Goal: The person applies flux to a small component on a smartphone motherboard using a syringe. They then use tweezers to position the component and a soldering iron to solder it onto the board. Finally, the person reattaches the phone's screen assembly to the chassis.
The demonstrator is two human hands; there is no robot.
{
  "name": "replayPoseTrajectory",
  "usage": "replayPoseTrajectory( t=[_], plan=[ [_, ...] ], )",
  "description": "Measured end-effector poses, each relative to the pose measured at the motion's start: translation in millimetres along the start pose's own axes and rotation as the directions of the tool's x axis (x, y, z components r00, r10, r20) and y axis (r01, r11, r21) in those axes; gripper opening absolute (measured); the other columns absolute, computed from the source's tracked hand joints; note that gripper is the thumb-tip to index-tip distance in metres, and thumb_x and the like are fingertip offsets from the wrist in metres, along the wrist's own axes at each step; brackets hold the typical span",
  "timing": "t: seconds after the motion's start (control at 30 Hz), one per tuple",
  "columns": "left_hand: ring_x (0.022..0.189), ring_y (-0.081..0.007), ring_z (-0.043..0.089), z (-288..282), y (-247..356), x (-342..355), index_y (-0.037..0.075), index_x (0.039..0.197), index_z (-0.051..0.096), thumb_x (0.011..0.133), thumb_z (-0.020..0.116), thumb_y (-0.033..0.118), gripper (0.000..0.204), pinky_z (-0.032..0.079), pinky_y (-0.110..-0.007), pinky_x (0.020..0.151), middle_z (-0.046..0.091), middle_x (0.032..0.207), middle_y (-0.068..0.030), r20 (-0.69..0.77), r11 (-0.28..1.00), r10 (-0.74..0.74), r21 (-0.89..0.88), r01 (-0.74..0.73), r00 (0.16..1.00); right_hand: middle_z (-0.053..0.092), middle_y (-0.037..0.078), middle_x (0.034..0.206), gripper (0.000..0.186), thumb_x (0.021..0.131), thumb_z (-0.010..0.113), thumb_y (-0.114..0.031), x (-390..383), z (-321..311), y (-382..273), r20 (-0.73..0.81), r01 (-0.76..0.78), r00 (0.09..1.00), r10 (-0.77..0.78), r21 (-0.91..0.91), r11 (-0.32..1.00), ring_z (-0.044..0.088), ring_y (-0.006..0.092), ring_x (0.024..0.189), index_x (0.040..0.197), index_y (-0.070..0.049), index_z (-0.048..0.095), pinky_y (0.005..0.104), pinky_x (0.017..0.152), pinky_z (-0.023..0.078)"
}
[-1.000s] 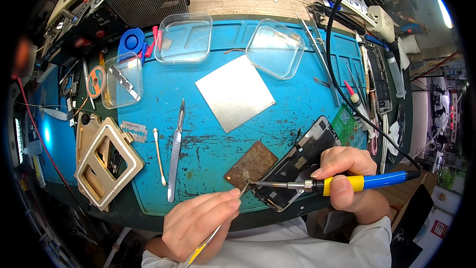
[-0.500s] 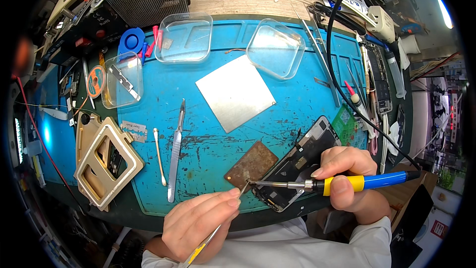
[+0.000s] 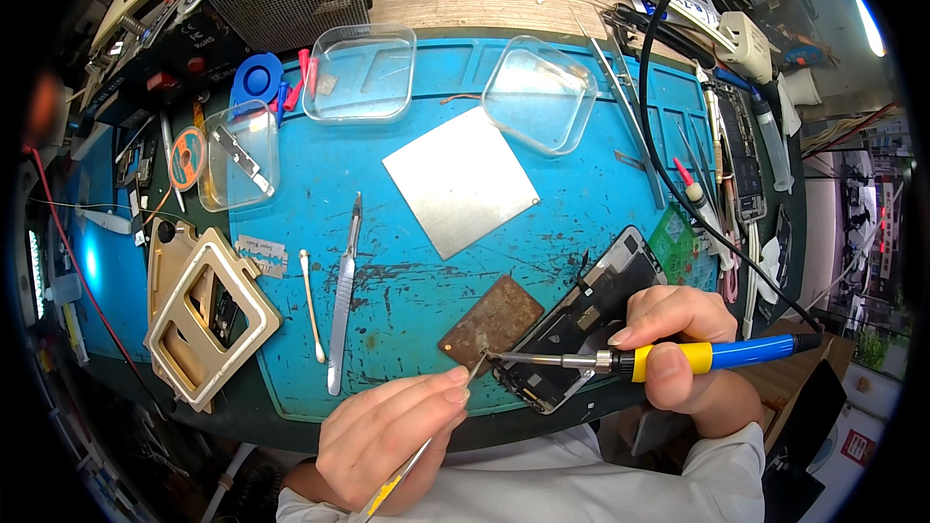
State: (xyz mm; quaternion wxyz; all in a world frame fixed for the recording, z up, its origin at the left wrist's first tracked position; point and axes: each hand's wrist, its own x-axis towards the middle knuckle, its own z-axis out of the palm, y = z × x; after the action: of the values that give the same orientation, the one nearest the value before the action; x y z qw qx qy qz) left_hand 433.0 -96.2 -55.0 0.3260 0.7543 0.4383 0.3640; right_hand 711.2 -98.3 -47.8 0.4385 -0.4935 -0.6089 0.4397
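My right hand is closed round a yellow and blue soldering iron, held nearly level, its tip pointing left. My left hand pinches a slim metal tool with a yellow patch, apparently tweezers. Both tips come together at the lower corner of a worn brown metal plate; the tiny thing between them is too small to name. Right of the plate lies a tilted black phone screen assembly, partly hidden behind the iron and my right hand.
On the blue mat lie a silver square plate, a scalpel, a cotton swab and a razor blade. Clear plastic boxes stand behind. A beige frame fixture sits left. The black cable arcs down the right side.
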Motion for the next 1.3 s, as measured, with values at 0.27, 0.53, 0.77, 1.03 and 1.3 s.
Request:
replayPoseTrajectory(
  t=[0.27, 0.53, 0.77, 1.03, 1.3],
  plan=[
    [0.085, -0.0313, 0.079, 1.4, 0.8, -0.5, -0.003, 0.099, 0.072, 0.084, 0.076, -0.008, 0.017, 0.062, -0.035, 0.078, 0.079, 0.094, -0.02, -0.016, 1.0, -0.008, -0.001, 0.008, 1.0, 0.067, 0.007, 0.069, 0.021, 0.092, 0.073, -0.022, 0.1, 0.2, -0.7, 0.005, -0.004, 1.0, 0.004, -0.011, 1.0, 0.065, 0.0178, 0.058, 0.095, -0.001, 0.074, 0.0284, 0.054, 0.05],
    [0.085, -0.0315, 0.079, 1.1, 1.3, 0.3, -0.003, 0.099, 0.072, 0.084, 0.076, -0.008, 0.016, 0.062, -0.035, 0.077, 0.079, 0.094, -0.02, -0.021, 1.0, -0.004, 0.002, 0.004, 1.0, 0.068, 0.008, 0.07, 0.022, 0.093, 0.073, -0.022, 0.5, 0.5, -1.4, -0.006, -0.007, 1.0, 0.007, 0.007, 1.0, 0.065, 0.0181, 0.059, 0.094, -0.001, 0.073, 0.0288, 0.055, 0.05],
    [0.087, -0.0315, 0.079, -0.3, 1.0, 0.1, -0.003, 0.101, 0.072, 0.086, 0.075, -0.008, 0.016, 0.062, -0.035, 0.079, 0.079, 0.096, -0.0197, 0.0, 1.0, -0.011, -0.001, 0.011, 1.0, 0.067, 0.008, 0.07, 0.022, 0.093, 0.073, -0.023, -0.1, 0.7, 0.4, -0.004, 0.012, 1.0, -0.012, -0.008, 1.0, 0.065, 0.0176, 0.058, 0.095, 0.0, 0.073, 0.0283, 0.054, 0.05],
    [0.088, -0.0313, 0.079, -0.4, 0.6, -0.4, -0.003, 0.102, 0.072, 0.085, 0.074, -0.009, 0.019, 0.061, -0.035, 0.079, 0.079, 0.097, -0.0197, 0.004, 1.0, -0.008, -0.006, 0.008, 1.0, 0.067, 0.008, 0.069, 0.022, 0.092, 0.073, -0.022, 0.6, 0.4, 0.3, 0.001, 0.009, 1.0, -0.009, -0.015, 1.0, 0.065, 0.0175, 0.059, 0.095, 0.0, 0.074, 0.0283, 0.054, 0.05],
    [0.089, -0.031, 0.079, -0.8, 1.0, -0.6, -0.002, 0.103, 0.072, 0.084, 0.074, -0.01, 0.021, 0.061, -0.035, 0.079, 0.079, 0.098, -0.0194, 0.007, 1.0, -0.017, -0.004, 0.017, 1.0, 0.068, 0.008, 0.07, 0.022, 0.093, 0.073, -0.023, 0.6, -0.2, -0.4, 0.011, 0.005, 1.0, -0.005, -0.016, 1.0, 0.066, 0.0183, 0.059, 0.096, -0.001, 0.074, 0.0285, 0.055, 0.05]
  ],
)
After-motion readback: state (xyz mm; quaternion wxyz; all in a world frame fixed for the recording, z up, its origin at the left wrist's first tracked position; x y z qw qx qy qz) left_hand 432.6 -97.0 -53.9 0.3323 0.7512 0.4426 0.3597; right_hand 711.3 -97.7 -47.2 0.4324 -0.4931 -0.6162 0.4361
